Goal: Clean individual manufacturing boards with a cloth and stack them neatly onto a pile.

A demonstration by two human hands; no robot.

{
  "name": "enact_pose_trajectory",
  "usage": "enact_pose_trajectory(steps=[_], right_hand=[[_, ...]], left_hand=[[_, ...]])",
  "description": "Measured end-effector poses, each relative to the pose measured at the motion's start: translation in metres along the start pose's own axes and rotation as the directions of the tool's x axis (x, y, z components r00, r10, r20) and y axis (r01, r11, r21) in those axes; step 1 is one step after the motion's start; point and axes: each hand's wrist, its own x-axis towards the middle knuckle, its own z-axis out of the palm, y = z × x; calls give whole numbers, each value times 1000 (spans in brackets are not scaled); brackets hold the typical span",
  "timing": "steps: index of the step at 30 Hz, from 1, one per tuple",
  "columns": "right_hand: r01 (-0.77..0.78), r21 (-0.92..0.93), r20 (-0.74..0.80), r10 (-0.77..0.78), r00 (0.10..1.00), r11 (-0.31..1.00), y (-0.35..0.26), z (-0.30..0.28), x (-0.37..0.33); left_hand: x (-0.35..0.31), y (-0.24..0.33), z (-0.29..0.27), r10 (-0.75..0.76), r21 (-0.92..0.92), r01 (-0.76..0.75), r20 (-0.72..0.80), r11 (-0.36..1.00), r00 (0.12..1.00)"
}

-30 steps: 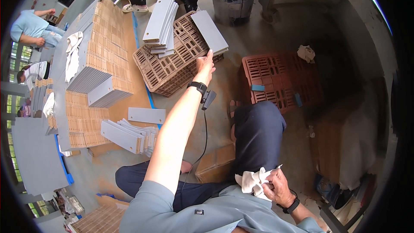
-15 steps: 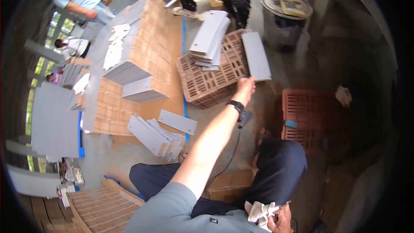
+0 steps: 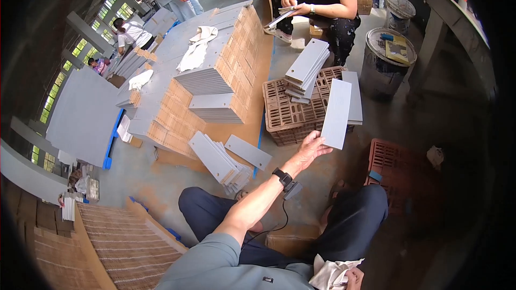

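My left hand [image 3: 310, 152], with a black band on its wrist, is stretched out and pinches the lower corner of a flat grey board [image 3: 338, 111]. The board is raised at a tilt and partly covers another grey board [image 3: 353, 98] at the right edge of an upturned brown plastic crate [image 3: 290, 120]. Farther left on this crate lies a loose stack of similar boards [image 3: 309, 65]. Low at my right side, my right hand [image 3: 354, 278] is closed on a crumpled white cloth [image 3: 334, 272] by my thigh. Cloth and picture edge hide part of that hand.
Big stacks of grey boards [image 3: 215, 108] stand on the left, with white cloths [image 3: 198, 48] on top. Fanned boards [image 3: 217, 158] lie on the floor before my knee. A co-worker [image 3: 330, 0] sits opposite. Right are a lidded bucket [image 3: 382, 72] and a red crate [image 3: 384, 156].
My left hand has lifted a grey board off the crate area and drawn it nearer. My right hand still has the cloth, now lower in view. The whole view has shifted.
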Motion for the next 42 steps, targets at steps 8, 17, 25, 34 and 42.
enact_pose_trajectory(steps=[8, 17, 25, 34, 42], right_hand=[[22, 12, -114, -20, 993, 1000, -20, 22, -2], [107, 545, -482, 207, 851, 832, -39, -21, 58], [502, -239, -287, -554, 782, 831, -129, 37, 183], [533, -364, -367, -643, 672, 764, -134, 51, 338], [701, -266, -455, -727, 514, 662, -151, 25, 372]], left_hand=[[-108, 3, 47, 19, -146, 1, 138, 989, 990], [-184, 62, 67, 194, -205, -164, 138, 965, 971], [-214, 31, 55, 223, -35, -224, -34, 974, 974], [-255, 30, 49, -101, -115, 115, 123, 987, 987], [-243, 51, 39, -34, -147, 44, 70, 988, 997]])
